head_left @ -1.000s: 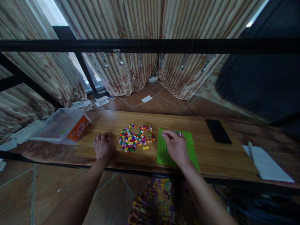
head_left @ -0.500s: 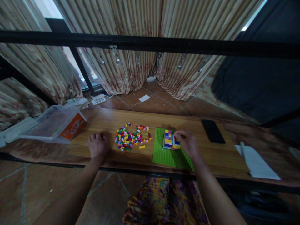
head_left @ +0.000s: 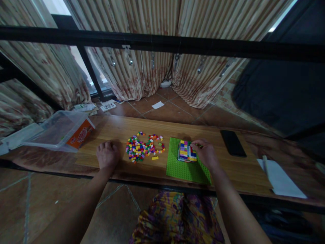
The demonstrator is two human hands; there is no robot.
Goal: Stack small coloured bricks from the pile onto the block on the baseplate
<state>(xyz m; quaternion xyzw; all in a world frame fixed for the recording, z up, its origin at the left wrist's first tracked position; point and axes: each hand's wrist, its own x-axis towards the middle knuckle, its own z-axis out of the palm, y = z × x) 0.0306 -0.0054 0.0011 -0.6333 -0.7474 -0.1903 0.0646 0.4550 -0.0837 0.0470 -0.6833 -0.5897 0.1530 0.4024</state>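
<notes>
My left hand [head_left: 108, 155] rests on the wooden table with fingers loosely bent and a little apart, and nothing shows in it. To its right lies a spread of small multicoloured toy bricks [head_left: 138, 149]. One longer yellow brick [head_left: 155, 158] lies apart below them. A low, layered block of coloured bricks [head_left: 186, 152] sits on a green baseplate [head_left: 175, 169]. At that block's upper right edge, my right hand [head_left: 205, 153] has thumb and forefinger pinched together. Whatever is between those fingertips is too small or hidden to make out.
A clear plastic bin [head_left: 61, 130] with an orange label stands at the table's left end. A black phone [head_left: 233, 143] lies right of the baseplate. Farther right is white paper [head_left: 283, 179] with a pen-like object. A dark metal bar [head_left: 162, 44] crosses before the curtains.
The view has shifted slightly. My right hand stays pinched at the block's upper right edge, with only a slight change in finger pose. My left hand keeps its place on the table.
</notes>
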